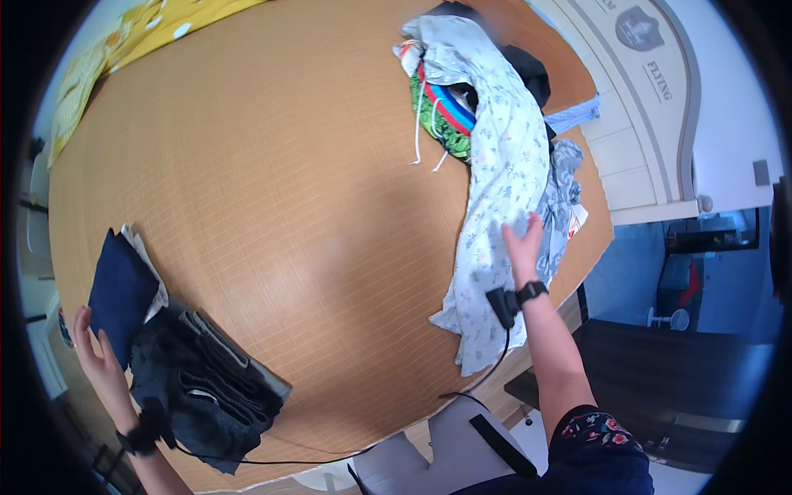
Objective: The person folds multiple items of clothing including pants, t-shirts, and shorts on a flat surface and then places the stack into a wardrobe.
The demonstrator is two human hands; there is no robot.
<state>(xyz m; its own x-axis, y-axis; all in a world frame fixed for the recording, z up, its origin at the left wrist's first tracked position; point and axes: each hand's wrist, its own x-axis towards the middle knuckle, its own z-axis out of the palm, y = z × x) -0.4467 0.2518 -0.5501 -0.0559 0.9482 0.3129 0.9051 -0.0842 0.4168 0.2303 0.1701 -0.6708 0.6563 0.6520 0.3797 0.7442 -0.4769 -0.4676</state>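
Note:
My right hand (525,247) is over a long white floral-print garment (504,148), thumb and fingers apart. Whether it touches the fabric I cannot tell. Beneath and beside that garment lie green patterned cloth with white drawstrings (456,143), a grey patterned cloth (560,176) and black cloth (526,77). My left hand (98,362), fingers spread, is at the outer edge of a folded navy garment (124,284) and grips nothing visible. Next to the navy piece sits a stack of folded dark garments (204,377), with a white folded cloth (158,294) partly hidden behind the navy one.
Everything lies on a bed with a tan woven mat (278,185). A cream headboard (625,124) stands at the right, and yellow printed fabric (154,31) lies along the far left edge. Black cables (297,461) run from both wrist straps. A dark cabinet (668,383) stands lower right.

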